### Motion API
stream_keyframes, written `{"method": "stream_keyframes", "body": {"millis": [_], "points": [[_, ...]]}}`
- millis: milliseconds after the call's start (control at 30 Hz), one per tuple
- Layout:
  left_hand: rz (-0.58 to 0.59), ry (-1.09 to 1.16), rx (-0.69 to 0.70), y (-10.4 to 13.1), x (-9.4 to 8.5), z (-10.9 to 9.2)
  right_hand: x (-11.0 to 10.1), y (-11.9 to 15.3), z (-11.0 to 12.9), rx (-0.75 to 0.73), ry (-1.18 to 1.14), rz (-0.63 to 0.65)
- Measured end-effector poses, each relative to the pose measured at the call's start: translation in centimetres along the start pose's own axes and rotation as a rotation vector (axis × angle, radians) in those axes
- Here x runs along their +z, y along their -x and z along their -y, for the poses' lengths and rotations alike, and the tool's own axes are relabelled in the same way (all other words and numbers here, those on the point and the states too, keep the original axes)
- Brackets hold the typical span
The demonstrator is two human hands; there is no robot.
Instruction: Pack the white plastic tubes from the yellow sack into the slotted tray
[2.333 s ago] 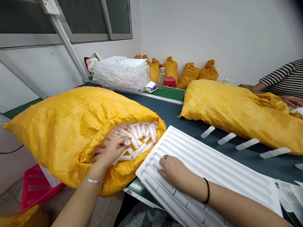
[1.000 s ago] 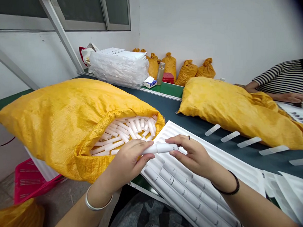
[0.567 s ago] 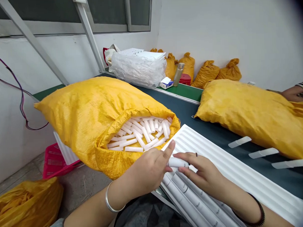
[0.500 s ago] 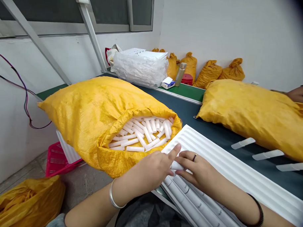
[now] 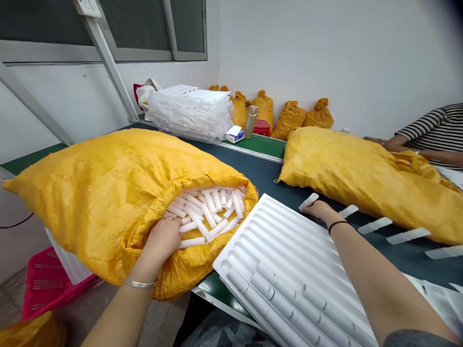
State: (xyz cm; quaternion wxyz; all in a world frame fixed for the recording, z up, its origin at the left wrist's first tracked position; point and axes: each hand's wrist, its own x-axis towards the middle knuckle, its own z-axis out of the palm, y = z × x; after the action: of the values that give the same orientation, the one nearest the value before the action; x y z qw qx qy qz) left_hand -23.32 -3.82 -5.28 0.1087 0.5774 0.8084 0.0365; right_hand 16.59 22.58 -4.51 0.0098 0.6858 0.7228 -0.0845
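Observation:
My left hand (image 5: 162, 240) reaches into the mouth of an open yellow sack (image 5: 113, 172), its fingertips hidden among short white tubes (image 5: 208, 207). Out on the dark belt, my right hand (image 5: 318, 208) is closed around the end of a capped white tube (image 5: 308, 202). Between my arms lies a white ribbed tray (image 5: 290, 232), tilted across the table edge. Its near grooves hold rows of printed white tubes (image 5: 283, 306), while the far grooves are bare.
Several translucent tubes (image 5: 374, 225) stand in a line on the belt (image 5: 269, 180). Another yellow sack (image 5: 353, 174) lies beyond them, near a person in a striped sleeve (image 5: 427, 122). A plastic-wrapped bundle (image 5: 191, 114) sits behind; a pink basket (image 5: 41, 284) is at lower left.
My hands have parted from above the tray, the left going into the sack and the right out to a tube on the belt. The view has shifted right, showing more of the other person.

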Motion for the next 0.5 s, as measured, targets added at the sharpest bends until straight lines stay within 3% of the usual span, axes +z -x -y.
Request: {"method": "stream_keyframes", "body": {"millis": [100,200,267,367,433,500], "points": [[-0.138,0.196,0.132,0.9,-0.7,-0.6,-1.8,1.8,0.9,0.045,0.058,0.073],[-0.296,0.557,0.293,1.6,-0.9,-2.0,-2.1,6.9,3.3,-0.094,0.050,0.083],[-0.357,0.719,0.375,1.9,-0.8,-3.0,-0.8,12.0,5.4,-0.285,-0.012,0.161],[-0.405,0.832,0.464,2.0,-0.5,-4.5,2.1,18.9,7.7,-0.693,-0.070,0.256],[-0.407,0.855,0.484,2.1,-0.3,-5.3,3.6,21.4,8.4,-0.776,-0.028,0.202],[-0.376,0.857,0.470,2.3,-0.3,-6.1,4.2,22.1,8.4,-0.771,0.001,0.167]]}}
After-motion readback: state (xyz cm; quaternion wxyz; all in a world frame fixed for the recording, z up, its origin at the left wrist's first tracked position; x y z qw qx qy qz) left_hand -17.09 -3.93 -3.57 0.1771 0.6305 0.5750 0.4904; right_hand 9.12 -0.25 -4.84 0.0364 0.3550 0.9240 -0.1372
